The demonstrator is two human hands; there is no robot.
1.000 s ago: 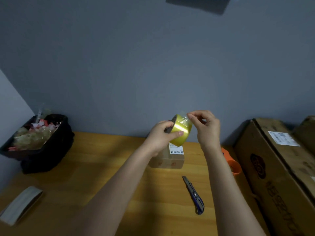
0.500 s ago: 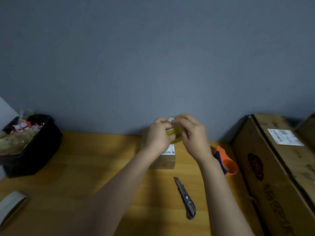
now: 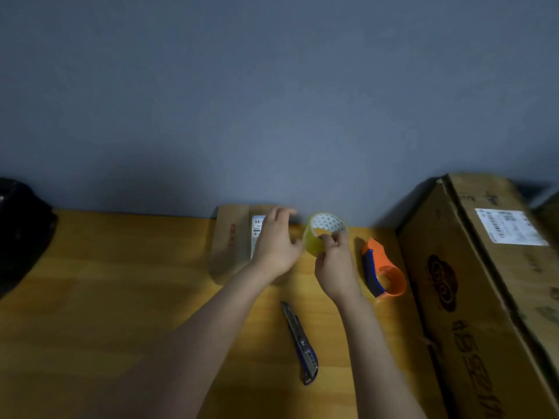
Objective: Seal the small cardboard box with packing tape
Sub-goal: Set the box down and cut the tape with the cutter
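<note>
Small cardboard box (image 3: 234, 237) at centre frame, against the grey wall (image 3: 272, 101) at the back of the wooden worktop (image 3: 106, 297). White printed label (image 3: 257, 234) on its top, text too blurred to read; red lettering along the top panel, also unreadable. Left hand (image 3: 275, 240) resting on the box top, fingers loosely spread, pressing rather than gripping. Right hand (image 3: 334, 261) just right of centre, fingers clenched around the yellowish packing tape roll (image 3: 325, 234), thumb hooked through the core; roll lifted and tilted, just beside the box's right edge. White patterned liner showing inside the roll. Orange and blue tape dispenser (image 3: 382, 270) lying on the worktop to the right of the hand. Blue utility knife (image 3: 301, 343) lower centre, on the worktop between the forearms. Large cardboard carton (image 3: 469, 297) along the right edge, dark round logo and bold dark characters on its side, white shipping label (image 3: 509, 226) on top, print illegible. Black bag (image 3: 21, 231) at the left edge.
</note>
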